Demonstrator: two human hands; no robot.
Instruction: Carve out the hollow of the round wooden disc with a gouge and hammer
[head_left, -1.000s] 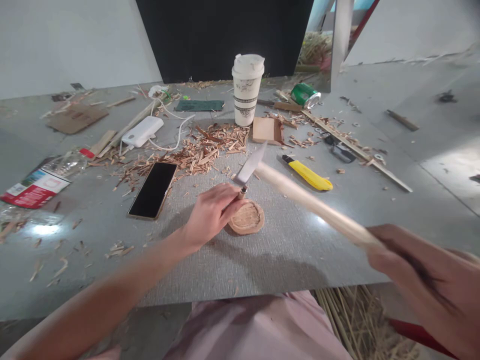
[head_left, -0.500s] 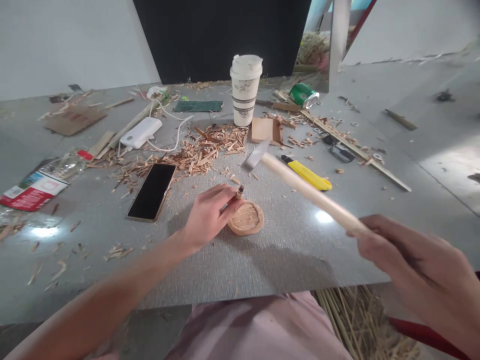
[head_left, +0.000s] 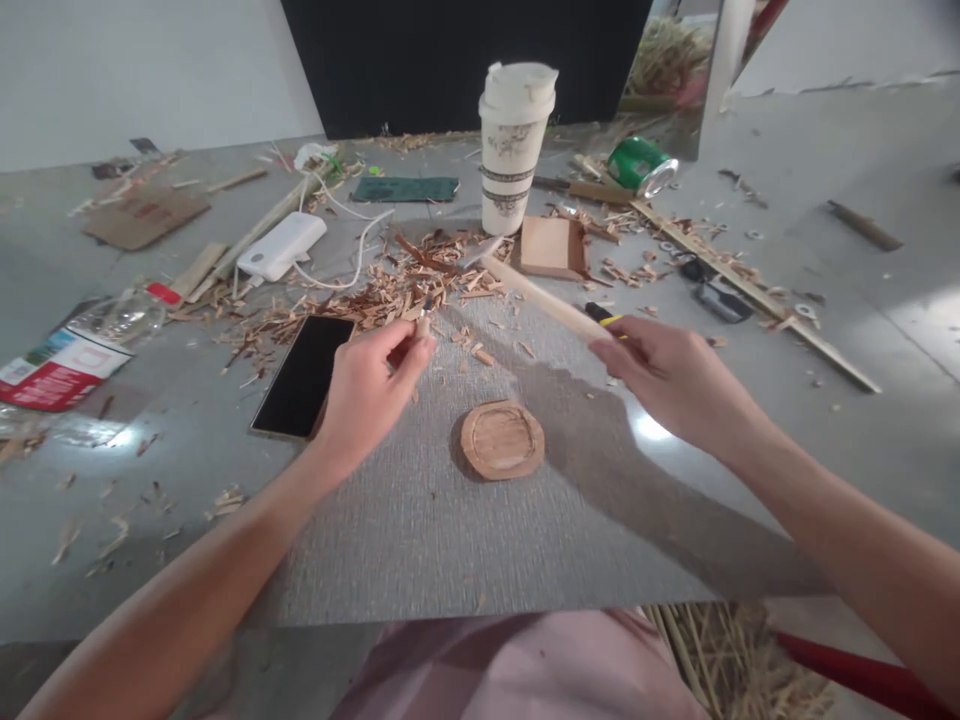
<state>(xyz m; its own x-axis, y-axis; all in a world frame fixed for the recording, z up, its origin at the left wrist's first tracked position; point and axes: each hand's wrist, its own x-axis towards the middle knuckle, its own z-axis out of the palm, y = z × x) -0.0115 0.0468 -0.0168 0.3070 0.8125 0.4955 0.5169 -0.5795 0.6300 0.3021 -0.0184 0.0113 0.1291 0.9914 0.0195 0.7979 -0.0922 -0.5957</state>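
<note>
A round carved wooden piece (head_left: 502,440) lies flat on the grey table (head_left: 390,540), touched by neither hand. My left hand (head_left: 379,375) is closed around a small tool (head_left: 424,322), whose short end shows above the fingers; the rest is hidden in the hand. My right hand (head_left: 664,375) grips the wooden handle of a hammer (head_left: 544,298), its head pointing to the back left over the wood shavings (head_left: 390,290). Partly behind the right hand is a yellow and black cutter (head_left: 600,314).
A phone (head_left: 304,375) lies beside my left forearm. Farther back stand a paper cup (head_left: 516,150), a white power bank (head_left: 281,245) with a cable, a small square wooden piece (head_left: 553,247) and a green can (head_left: 641,167). A plastic bottle (head_left: 82,350) lies at the left.
My left hand has lifted the small tool off the round wooden piece and moved left and back. My right hand has moved left and back with the hammer, lowering it near the shavings.
</note>
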